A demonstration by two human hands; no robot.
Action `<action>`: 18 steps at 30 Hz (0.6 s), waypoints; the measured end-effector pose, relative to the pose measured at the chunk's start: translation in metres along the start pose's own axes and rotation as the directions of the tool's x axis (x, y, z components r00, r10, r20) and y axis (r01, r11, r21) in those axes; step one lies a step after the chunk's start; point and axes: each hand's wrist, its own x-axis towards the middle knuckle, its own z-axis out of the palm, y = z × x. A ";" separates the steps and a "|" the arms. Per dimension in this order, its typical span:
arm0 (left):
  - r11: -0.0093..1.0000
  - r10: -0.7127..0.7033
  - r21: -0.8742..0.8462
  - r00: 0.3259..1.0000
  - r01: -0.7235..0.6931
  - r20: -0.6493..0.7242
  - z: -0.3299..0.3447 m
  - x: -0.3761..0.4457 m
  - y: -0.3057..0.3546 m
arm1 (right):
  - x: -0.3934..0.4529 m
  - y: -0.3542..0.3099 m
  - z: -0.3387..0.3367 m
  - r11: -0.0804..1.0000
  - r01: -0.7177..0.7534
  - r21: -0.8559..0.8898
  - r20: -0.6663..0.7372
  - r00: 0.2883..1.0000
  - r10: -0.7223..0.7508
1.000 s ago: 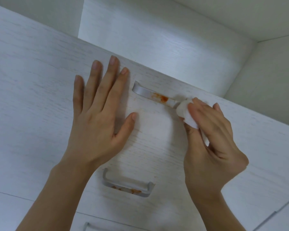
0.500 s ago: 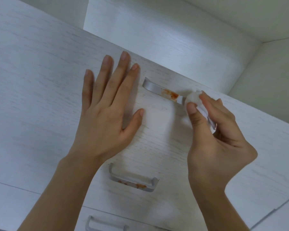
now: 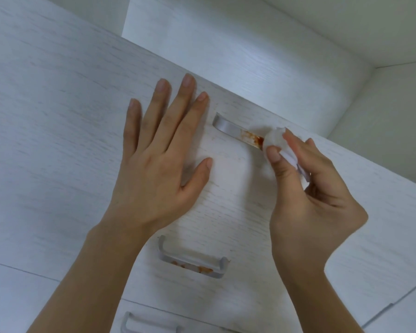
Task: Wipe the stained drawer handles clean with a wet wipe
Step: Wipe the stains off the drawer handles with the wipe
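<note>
At the very bottom edge, the lowest drawer handle (image 3: pixel 149 324) shows only partly, a pale metal loop cut off by the frame, and whether it carries any stain cannot be judged from so little of it. Above it, between the two forearms, the middle drawer handle (image 3: pixel 192 261) stands out from the white wood-grain drawer front (image 3: pixel 58 145); orange-red smears lie along its lower bar, toward the right half.

The left hand (image 3: pixel 161 159) lies flat on the drawer front with its fingers straight and slightly spread and the thumb held out to the right, holding nothing. Its fingertips reach up near the drawer's top edge, and its index finger sits just left of the top drawer handle (image 3: pixel 228 127) without touching it.

The right hand (image 3: pixel 308 188) is curled, thumb and fingers pinching a bunched white wet wipe (image 3: pixel 275 140). The wipe is pressed against the top drawer handle partway along its length, covering the right portion of the bar. Just left of the wipe, a red-orange stain (image 3: pixel 253 138) is smeared on the metal, darkest where it meets the wipe; the left end of the handle looks clean and grey.

Beyond the top edge of the drawer, a pale recessed wall (image 3: pixel 226 44) rises behind, meeting a side panel (image 3: pixel 394 121) in a corner at the upper right.
</note>
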 end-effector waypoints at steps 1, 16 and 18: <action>1.000 0.000 -0.003 1.000 0.000 0.004 0.000 0.000 0.000 | -0.002 0.001 -0.002 1.000 0.022 -0.021 0.008 1.000 -0.021; 1.000 0.023 -0.003 1.000 -0.023 -0.002 -0.001 0.000 -0.003 | -0.006 0.015 -0.002 0.989 0.145 -0.037 0.049 0.989 -0.143; 1.000 0.021 -0.007 1.000 -0.021 -0.004 0.000 0.000 -0.002 | -0.006 0.017 -0.003 0.986 0.158 -0.051 0.058 0.986 -0.155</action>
